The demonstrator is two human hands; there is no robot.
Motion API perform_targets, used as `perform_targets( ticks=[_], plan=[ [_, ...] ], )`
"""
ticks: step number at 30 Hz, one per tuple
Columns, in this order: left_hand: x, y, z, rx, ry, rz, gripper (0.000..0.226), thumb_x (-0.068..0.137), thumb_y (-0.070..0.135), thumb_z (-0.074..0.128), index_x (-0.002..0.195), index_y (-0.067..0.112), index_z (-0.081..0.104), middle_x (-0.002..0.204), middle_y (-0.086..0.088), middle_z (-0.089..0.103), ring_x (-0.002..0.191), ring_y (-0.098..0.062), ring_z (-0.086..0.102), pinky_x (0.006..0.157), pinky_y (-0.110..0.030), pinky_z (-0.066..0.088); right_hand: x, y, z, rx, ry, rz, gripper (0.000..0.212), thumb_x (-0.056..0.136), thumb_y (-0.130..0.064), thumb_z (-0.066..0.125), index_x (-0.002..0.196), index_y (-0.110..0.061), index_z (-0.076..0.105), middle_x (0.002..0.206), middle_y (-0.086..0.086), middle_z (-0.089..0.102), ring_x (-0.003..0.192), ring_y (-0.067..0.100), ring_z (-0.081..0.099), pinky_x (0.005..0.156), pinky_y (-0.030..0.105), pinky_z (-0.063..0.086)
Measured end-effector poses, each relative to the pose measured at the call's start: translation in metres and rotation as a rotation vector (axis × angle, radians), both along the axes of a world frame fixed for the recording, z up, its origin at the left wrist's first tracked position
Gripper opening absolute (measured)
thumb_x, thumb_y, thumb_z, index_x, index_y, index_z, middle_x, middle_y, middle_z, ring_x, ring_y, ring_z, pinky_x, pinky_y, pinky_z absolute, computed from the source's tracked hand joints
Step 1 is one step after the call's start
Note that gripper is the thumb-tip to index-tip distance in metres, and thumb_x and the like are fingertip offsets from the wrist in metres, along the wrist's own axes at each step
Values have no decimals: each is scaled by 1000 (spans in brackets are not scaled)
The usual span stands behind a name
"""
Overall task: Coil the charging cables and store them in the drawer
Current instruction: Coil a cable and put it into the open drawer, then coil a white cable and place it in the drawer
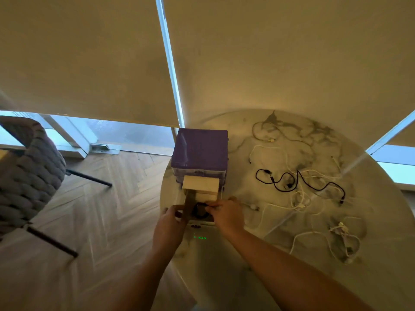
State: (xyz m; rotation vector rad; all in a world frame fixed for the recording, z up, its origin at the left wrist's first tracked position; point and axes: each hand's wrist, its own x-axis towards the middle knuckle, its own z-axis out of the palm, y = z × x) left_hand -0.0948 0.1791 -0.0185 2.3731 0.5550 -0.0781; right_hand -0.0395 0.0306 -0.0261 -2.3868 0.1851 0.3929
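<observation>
Right hand [226, 215] pinching coiled cable [199, 209]

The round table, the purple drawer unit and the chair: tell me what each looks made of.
Round table: likely marble or a marble-look top, white with grey veining and a soft sheen. Purple drawer unit: probably plastic, going by its glossy lid and see-through front. Chair: thick grey braided cord or fabric, on thin dark legs that may be metal.

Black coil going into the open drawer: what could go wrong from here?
1. The black coil may spring loose once the right hand lets go.
2. The drawer looks crowded with cardboard boxes; a loop could snag on closing.
3. The loose cables lie tangled; pulling one may drag others.
</observation>
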Motion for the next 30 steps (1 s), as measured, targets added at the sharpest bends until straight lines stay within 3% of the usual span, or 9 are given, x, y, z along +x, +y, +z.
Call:
perform_targets(
  ticks=[5, 8, 11, 21, 26, 30],
  plan=[
    [-6, 4, -1, 70, 32, 108, 45, 83, 53, 64, 121, 29, 58, 117, 0, 49, 101, -16, 54, 76, -28, 50, 1, -2, 8, -134, -64, 91, 25, 85, -47, 62, 105, -38, 72, 110, 0, 52, 108, 22, 47, 88, 34, 46],
    [-11, 5, -2, 81, 62, 109, 40, 83, 56, 61, 117, 34, 62, 110, 4, 41, 110, -18, 45, 78, -26, 43, -1, 2, 9, -166, -64, 161, 24, 91, -42, 56, 110, -37, 70, 122, 2, 48, 118, 25, 41, 93, 35, 45],
    [-13, 3, -3, 87, 64, 118, 37, 84, 55, 60, 116, 35, 64, 105, 6, 36, 113, -20, 42, 80, -26, 40, -3, 4, 4, -207, -77, 219, 25, 94, -38, 53, 113, -35, 69, 130, 5, 44, 122, 27, 37, 98, 37, 44],
    [-17, 0, -10, 69, 107, 198, 41, 84, 61, 56, 115, 36, 65, 108, 3, 43, 109, -19, 46, 81, -35, 50, -12, 4, -4, -276, -135, 371, 31, 98, -37, 44, 123, -33, 62, 139, 6, 36, 125, 28, 29, 102, 38, 36],
    [-18, 1, -11, 35, 116, 209, 42, 85, 60, 55, 116, 33, 64, 108, 3, 43, 107, -21, 48, 82, -36, 50, -16, -10, 3, -134, -227, 298, 30, 98, -36, 46, 118, -29, 66, 123, 4, 51, 116, 23, 40, 93, 35, 43],
    [-20, -4, -9, 9, 74, 241, 40, 89, 55, 54, 120, 31, 60, 118, -3, 43, 108, -22, 49, 80, -34, 47, -22, -42, 6, 34, -301, 237, 22, 93, -33, 56, 108, -25, 70, 104, -4, 50, 99, 15, 49, 82, 27, 45]
  ],
)
